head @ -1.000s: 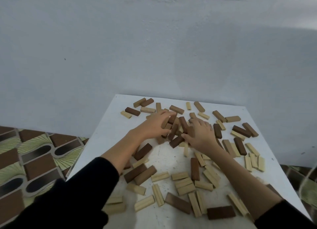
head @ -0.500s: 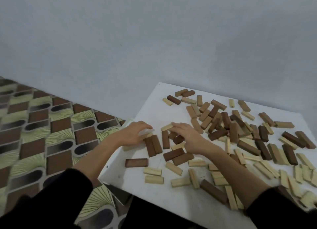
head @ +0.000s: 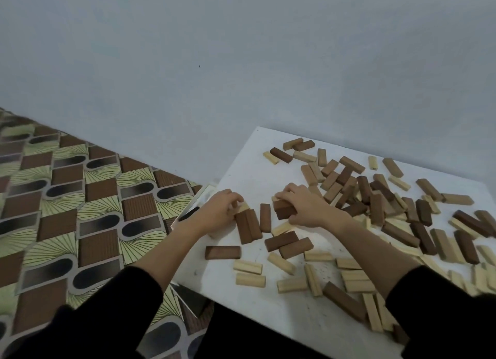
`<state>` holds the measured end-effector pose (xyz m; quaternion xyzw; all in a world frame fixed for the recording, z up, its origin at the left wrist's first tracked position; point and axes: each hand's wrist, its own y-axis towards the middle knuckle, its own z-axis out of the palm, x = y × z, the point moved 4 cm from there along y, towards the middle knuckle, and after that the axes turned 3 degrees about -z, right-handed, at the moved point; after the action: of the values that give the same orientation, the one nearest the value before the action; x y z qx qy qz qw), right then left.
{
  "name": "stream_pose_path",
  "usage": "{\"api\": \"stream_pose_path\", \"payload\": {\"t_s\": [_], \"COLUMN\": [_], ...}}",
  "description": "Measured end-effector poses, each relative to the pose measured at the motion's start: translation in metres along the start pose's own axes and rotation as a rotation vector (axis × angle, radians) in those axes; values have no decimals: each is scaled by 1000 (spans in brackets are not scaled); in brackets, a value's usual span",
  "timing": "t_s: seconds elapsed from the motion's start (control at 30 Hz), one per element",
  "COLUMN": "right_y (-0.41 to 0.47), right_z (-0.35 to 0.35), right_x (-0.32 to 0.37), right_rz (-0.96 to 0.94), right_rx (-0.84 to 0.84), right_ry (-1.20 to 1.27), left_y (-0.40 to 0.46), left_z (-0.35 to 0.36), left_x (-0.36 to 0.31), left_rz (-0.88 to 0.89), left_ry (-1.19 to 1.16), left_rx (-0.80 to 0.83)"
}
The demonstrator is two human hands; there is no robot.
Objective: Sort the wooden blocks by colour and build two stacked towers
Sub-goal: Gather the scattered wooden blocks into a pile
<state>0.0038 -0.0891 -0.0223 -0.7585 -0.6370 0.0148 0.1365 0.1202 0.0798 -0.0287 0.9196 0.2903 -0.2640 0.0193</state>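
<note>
Brown and pale wooden blocks [head: 381, 197] lie scattered all over the white worktop [head: 249, 170], thickest toward the right. Left hand [head: 218, 211] sits near the worktop's left edge, fingers curled, its grip pinching a pale block [head: 243, 207] atop a pair of dark blocks [head: 248, 225]. Right hand [head: 308, 207] reaches in palm-down, grip clamped around two stacked dark blocks [head: 284, 209]. Both forearms are bare below black sleeves [head: 442, 310].

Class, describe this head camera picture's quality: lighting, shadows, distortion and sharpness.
Head view: dim, even light, no glare; faint shadows under the left hand and right hand; wide-angle lens tilts and bends the table edges; blocks slightly soft.
</note>
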Motion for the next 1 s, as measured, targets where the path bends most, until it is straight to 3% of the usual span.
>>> {"api": "stream_pose_path", "payload": {"t_s": [0.2,0.43,0.8,0.9,1.0], "right_y": [-2,-6,-14,-14,-15], "right_z": [-1,-4,-4,-4,-3], "right_x": [-10,-12,-12,-11,-10], "right_rz": [184,250,270,280,279], "right_rx": [-63,-98,-110,-111,-106], "right_ry": [36,94,130,123,116], "left_y": [5,12,6,4,5], "left_z": [-2,-6,27,38,44], "left_x": [-6,-35,-52,-54,-53], "left_rz": [23,100,-13,-48,-48], "left_ry": [-103,-176,153,333,333], "left_rx": [-114,-148,40,14,-17]}}
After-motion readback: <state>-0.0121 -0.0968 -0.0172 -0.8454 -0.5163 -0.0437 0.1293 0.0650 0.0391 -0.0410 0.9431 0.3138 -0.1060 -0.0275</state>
